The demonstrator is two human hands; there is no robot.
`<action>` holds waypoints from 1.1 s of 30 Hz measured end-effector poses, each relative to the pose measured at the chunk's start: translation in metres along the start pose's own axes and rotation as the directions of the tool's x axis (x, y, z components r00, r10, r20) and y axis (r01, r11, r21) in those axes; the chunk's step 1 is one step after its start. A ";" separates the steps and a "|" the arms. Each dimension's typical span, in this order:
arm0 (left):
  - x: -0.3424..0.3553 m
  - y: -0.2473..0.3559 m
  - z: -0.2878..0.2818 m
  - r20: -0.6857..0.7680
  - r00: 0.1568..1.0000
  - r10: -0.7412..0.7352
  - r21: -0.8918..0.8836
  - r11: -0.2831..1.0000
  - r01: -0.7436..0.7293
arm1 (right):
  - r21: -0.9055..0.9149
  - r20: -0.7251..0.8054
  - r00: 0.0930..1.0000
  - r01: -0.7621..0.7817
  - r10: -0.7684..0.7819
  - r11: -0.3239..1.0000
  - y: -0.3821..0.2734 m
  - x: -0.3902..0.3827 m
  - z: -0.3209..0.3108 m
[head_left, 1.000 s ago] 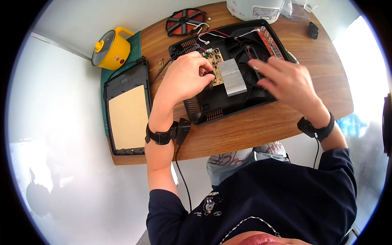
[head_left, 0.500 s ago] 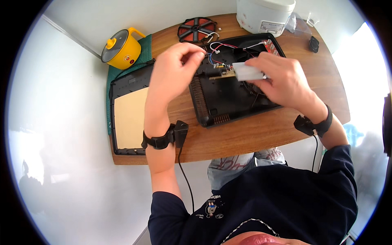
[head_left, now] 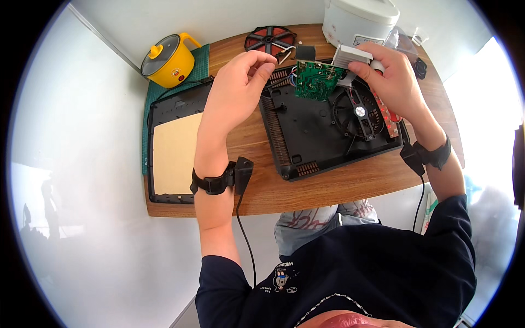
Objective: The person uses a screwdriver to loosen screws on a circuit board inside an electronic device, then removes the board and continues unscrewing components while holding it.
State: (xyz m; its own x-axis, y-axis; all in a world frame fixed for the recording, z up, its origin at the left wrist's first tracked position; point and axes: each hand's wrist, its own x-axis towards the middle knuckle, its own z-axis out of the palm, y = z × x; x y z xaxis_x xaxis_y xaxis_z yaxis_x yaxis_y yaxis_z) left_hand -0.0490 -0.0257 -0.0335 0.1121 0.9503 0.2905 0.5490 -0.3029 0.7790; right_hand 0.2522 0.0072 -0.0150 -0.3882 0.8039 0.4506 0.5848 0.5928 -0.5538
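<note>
My right hand (head_left: 395, 82) grips a silver finned heatsink (head_left: 350, 53) with a green circuit board (head_left: 317, 81) attached, held up over a black housing (head_left: 306, 142) with the board's soldered underside showing. My left hand (head_left: 235, 90) is curled, thumb near forefinger, beside wires (head_left: 291, 76) at the housing's back left corner; whatever it may hold is hidden. Inside the housing's right half sit a black fan (head_left: 360, 111) and, along the right edge, a red control board (head_left: 385, 113), partly behind my right hand.
A black panel with cream sheet (head_left: 176, 153) lies left on a green mat (head_left: 200, 60) beside a yellow pot (head_left: 169, 68). Behind are a red-and-black coil disc (head_left: 262, 38) and a white container (head_left: 355, 19). A black cable piece (head_left: 421, 68) lies right on the wooden table (head_left: 295, 199).
My right hand has taken hold of the heatsink and lifted it with its board, tipping it up and back. My left hand has left the board for the housing's back left corner.
</note>
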 end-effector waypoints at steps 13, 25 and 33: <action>0.007 -0.005 0.026 0.075 0.990 0.120 -0.133 0.985 -0.109 | -0.020 0.063 0.985 0.163 -0.161 0.986 -0.011 0.022 0.003; 0.017 -0.044 0.002 0.032 0.998 -0.056 -0.669 0.741 0.064 | 0.170 0.034 0.999 -0.006 0.000 0.985 -0.011 0.025 0.002; 0.024 -0.058 0.000 0.010 0.988 -0.156 -0.766 0.633 0.108 | 0.013 0.251 0.968 -0.029 0.025 1.000 0.018 0.014 0.023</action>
State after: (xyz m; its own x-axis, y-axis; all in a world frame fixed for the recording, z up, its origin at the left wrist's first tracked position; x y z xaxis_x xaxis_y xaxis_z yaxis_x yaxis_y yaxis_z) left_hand -0.0780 0.0142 -0.0715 0.0329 0.9866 0.1598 -0.2749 -0.1448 0.9505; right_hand 0.2405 0.0299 -0.0351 -0.5401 0.8047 0.2466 0.5867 0.5700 -0.5752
